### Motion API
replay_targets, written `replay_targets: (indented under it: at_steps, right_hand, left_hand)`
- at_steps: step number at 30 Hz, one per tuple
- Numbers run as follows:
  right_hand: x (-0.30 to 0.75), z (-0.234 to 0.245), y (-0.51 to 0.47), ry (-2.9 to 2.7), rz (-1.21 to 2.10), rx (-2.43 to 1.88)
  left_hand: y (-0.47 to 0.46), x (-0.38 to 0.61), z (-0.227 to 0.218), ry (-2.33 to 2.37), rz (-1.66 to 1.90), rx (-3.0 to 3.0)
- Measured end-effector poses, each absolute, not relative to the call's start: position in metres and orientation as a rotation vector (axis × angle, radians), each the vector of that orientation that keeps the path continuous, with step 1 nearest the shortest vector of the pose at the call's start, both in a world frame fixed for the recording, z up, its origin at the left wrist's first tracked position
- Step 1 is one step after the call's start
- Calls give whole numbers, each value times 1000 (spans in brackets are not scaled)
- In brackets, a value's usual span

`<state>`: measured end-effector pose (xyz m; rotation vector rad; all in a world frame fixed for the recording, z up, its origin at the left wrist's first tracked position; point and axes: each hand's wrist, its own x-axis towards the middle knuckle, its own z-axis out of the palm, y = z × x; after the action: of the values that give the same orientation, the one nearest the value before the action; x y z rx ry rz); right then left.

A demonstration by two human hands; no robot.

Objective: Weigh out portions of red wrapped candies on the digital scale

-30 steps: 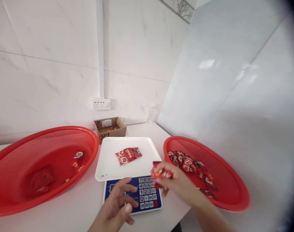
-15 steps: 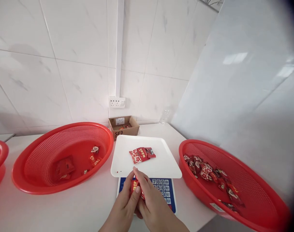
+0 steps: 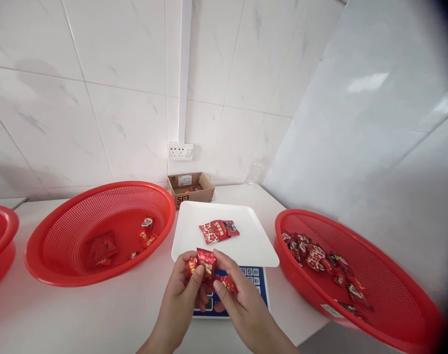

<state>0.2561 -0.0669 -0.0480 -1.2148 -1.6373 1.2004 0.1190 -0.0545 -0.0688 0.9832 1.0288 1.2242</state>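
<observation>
Several small red packets (image 3: 207,262) with gold lettering are held between my two hands, over the front of a scale. My left hand (image 3: 183,290) is closed on packets at the left, thumb on top. My right hand (image 3: 238,292) pinches another red packet (image 3: 228,283) at the right. Fingers hide part of the bunch. Just beyond lies the scale's white tray (image 3: 253,246), with red patterned packets (image 3: 218,231) resting on it. Below the tray, the blue keypad (image 3: 259,285) shows partly behind my hands.
A red basket (image 3: 98,191) with a few packets stands left; another red basket (image 3: 397,255) with several packets stands right. A third red basket (image 3: 1,221) is cut off at the left edge. A small cardboard box (image 3: 194,194) sits by the wall, below a socket (image 3: 180,151).
My hands have moved apart from their cupped position and risen slightly, so more red packets show between the fingers. The packets on the tray lie as before; the view has shifted slightly.
</observation>
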Motion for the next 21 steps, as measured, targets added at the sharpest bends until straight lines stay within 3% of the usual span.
replay_targets:
  at_steps: [11,17,21]
  right_hand:
    - [267,-34,-57,-1608,965,-1435]
    - [290,-37,-25,-1453,674,-1658]
    - [301,-44,-5,-1632,455,-1792]
  left_hand:
    - [-63,117,-82,1159,1185,1367]
    - [-63,116,-82,1280,1339,1344]
    - [-61,115,-80,1269,1405,1299]
